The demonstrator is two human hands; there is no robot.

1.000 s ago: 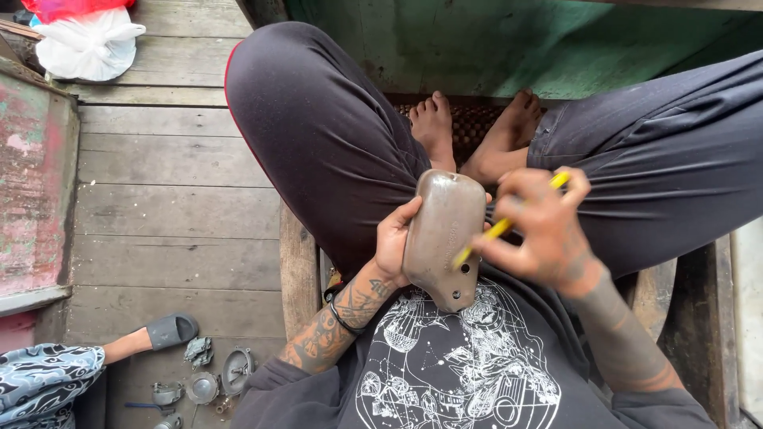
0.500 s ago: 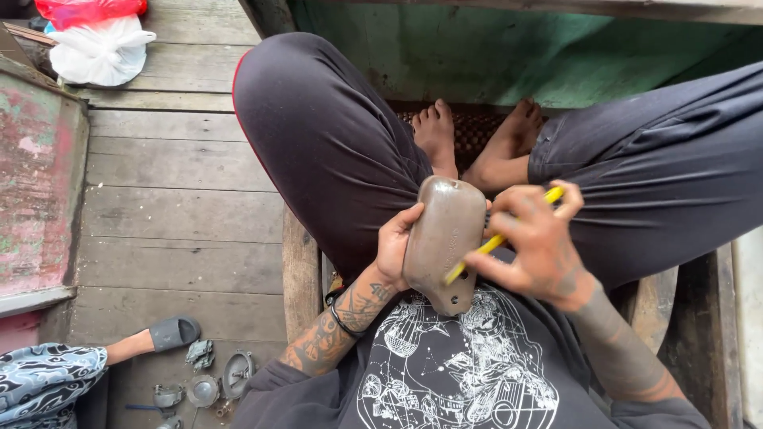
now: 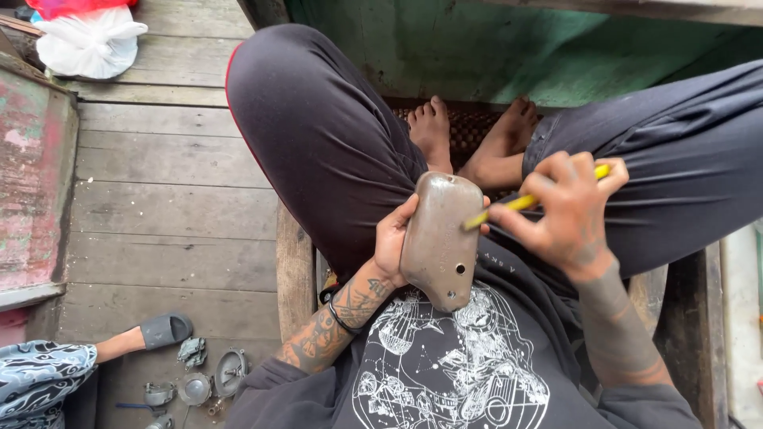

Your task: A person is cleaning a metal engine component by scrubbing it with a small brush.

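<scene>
Weathered grey floorboards [image 3: 167, 214] lie under us, with a green painted wall [image 3: 477, 56] ahead and our crossed bare feet just before it. Our left hand [image 3: 395, 238] grasps a brownish metal cover [image 3: 439, 238], fingers wrapped behind its edge, holding it upright over our lap. Our right hand [image 3: 568, 210] is clenched round a yellow tool [image 3: 524, 201] whose tip touches the cover's upper right side. Small metal engine parts [image 3: 199, 381] lie on the boards at lower left, near another person's sandalled foot [image 3: 159, 330]; a white plastic bag [image 3: 87, 44] sits far off.
</scene>
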